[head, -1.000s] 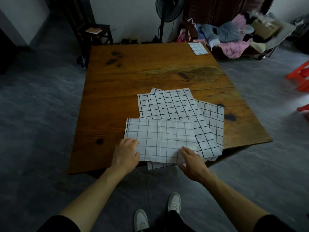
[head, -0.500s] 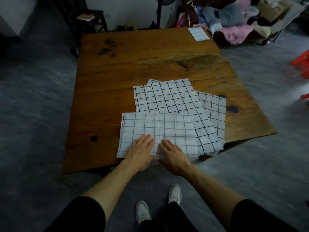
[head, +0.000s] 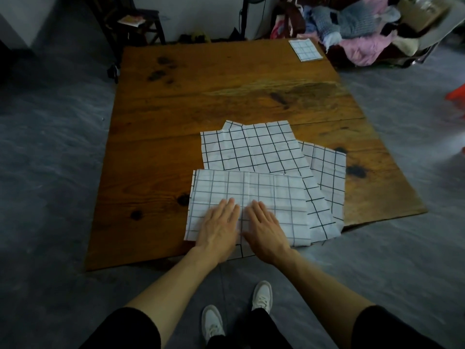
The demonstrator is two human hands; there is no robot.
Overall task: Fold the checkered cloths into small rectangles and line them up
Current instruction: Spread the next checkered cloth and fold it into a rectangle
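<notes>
Surroundings: a heap of clothes (head: 357, 23) in pink, grey and dark fabrics sits past the far right corner of the tabletop (head: 226, 91); a dark wooden stool (head: 136, 23) with a booklet on it stands past the far left corner; a fan stand (head: 243, 16) rises by the wall; grey floor (head: 50, 172) all round; something orange (head: 456, 93), blurred, at the right edge.
In the way: nothing lies between the hands and the cloth they press; the spread cloths overlap one another.
Count: one folded cloth (head: 305, 49) at the far right corner; one half-folded cloth (head: 276, 197) on top near the front edge; under it at least two spread cloths (head: 254, 149), the exact number hidden by the overlap; two white shoes (head: 263, 295) below.
Materials and shapes: tabletop of worn brown wood with dark knots and stains; cloths thin, white with black grid lines, creased; the top one a wide rectangle with fainter lines.
Left hand (head: 219, 227): flat, fingers straight, palm down on the top cloth.
Right hand (head: 265, 227): flat, fingers straight, just beside the left, pressing the same cloth.
</notes>
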